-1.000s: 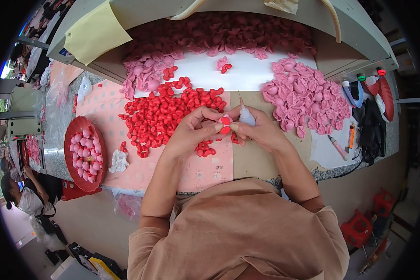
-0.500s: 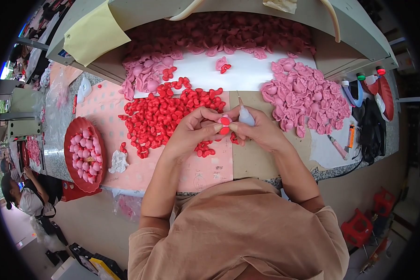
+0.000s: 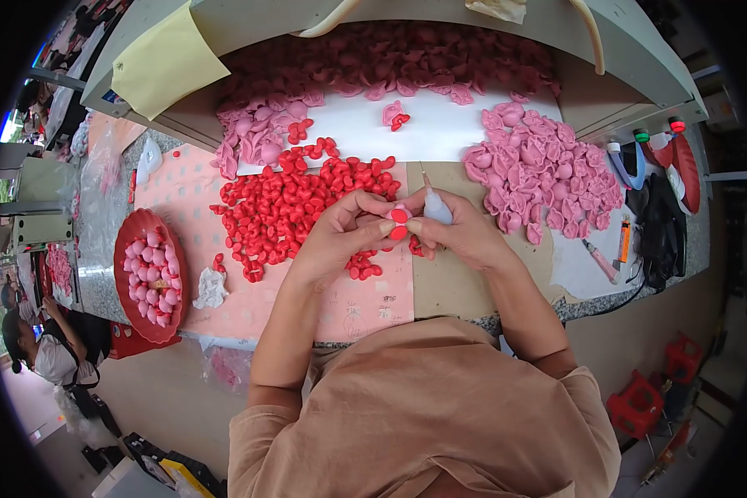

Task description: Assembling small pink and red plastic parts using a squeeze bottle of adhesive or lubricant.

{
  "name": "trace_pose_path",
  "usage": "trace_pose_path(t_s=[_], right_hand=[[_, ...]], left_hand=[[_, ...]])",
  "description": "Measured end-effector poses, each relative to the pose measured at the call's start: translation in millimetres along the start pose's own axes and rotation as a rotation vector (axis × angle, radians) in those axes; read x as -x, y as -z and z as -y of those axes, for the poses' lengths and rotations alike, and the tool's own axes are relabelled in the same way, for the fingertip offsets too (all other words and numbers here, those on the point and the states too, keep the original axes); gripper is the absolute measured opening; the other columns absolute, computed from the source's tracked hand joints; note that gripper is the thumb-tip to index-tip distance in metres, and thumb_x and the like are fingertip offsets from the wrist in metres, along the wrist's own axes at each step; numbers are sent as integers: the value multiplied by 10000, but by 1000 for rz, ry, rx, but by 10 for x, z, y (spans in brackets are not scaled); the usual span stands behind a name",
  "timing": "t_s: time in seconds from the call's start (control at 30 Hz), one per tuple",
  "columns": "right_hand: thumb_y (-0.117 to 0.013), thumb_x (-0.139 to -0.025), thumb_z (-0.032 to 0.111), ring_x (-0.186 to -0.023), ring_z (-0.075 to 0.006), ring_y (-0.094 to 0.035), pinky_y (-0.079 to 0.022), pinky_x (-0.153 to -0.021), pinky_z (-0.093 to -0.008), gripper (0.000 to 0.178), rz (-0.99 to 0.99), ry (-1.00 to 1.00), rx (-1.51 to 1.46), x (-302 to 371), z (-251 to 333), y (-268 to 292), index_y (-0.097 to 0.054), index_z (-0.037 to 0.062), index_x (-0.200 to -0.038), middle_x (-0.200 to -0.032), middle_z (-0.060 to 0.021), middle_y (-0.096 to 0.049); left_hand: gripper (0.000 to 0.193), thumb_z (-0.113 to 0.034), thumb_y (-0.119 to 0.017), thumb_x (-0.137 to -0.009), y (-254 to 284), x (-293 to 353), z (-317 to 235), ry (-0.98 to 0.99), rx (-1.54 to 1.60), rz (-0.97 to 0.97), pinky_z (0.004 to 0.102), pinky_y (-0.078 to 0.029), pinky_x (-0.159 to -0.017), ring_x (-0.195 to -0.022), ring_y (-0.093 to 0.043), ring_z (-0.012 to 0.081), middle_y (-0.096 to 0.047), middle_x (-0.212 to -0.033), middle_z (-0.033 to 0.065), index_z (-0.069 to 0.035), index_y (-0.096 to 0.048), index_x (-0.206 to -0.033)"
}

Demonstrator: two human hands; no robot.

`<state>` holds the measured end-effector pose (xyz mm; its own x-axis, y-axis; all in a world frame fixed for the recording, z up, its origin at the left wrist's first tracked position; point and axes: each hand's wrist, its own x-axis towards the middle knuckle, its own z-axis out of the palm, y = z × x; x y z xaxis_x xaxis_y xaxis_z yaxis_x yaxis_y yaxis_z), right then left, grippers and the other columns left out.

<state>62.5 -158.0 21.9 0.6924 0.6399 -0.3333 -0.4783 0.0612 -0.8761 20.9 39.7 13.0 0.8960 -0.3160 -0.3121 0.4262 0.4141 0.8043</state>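
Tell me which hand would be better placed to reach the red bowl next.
Left, probably: the left hand is nearer the red bowl, which sits on that side. The right hand is farther and holds a bottle. Both touch a small pink-and-red piece.

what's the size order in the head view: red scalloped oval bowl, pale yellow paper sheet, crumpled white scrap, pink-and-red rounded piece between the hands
1. Red scalloped oval bowl and pale yellow paper sheet: too alike to rank
2. Crumpled white scrap
3. Pink-and-red rounded piece, partly hidden
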Motion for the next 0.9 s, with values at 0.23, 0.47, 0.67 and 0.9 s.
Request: trace_pose_path(t_s=[0.23, 0.47, 0.67, 0.9], right_hand=[[-588, -861, 132, -560, -75, -514, -449, -530, -225, 267, -35, 7, -10, -20, -15, 37, -537, 12, -1094, -698, -8, -534], [-604, -864, 175, -602, -71, -534, -453, -537, -218, 318, -61, 66, -20, -37, -77, 49, -536, 1, -1122, -767, -9, -557], [-619, -854, 166, -603, -69, -535, -462, -545, -221, 343, -116, 86, -3, -38, -51, 2, -525, -1, -1138, -806, -17, -585], [-597, -867, 167, -634, -72, -546, -457, -560, -215, 322, -114, 108, 41, -42, -62, -15, -519, 14, -1140, -827, -18, -588]], left_hand=[[194, -34, -563, -857, -48, -23, 57, -57, 35, -54, 320, -541, -810, -942, -599, 176, -568, -1045, 71, -28, -519, -1046], [268, -77, -580, -864, -89, -15, 46, -125, 43, -89, 268, -511, -805, -892, -591, 130, -587, -994, 66, -23, -527, -1121], [407, 46, -605, -799, -171, -39, 169, -366, -168, -49, 301, -517, -838, -1006, -545, 164, -513, -1131, 96, 4, -448, -1172], [426, 80, -621, -772, -214, -88, 238, -464, -323, -145, 284, -508, -844, -1006, -529, 162, -465, -1136, 95, 7, -444, -1153]])
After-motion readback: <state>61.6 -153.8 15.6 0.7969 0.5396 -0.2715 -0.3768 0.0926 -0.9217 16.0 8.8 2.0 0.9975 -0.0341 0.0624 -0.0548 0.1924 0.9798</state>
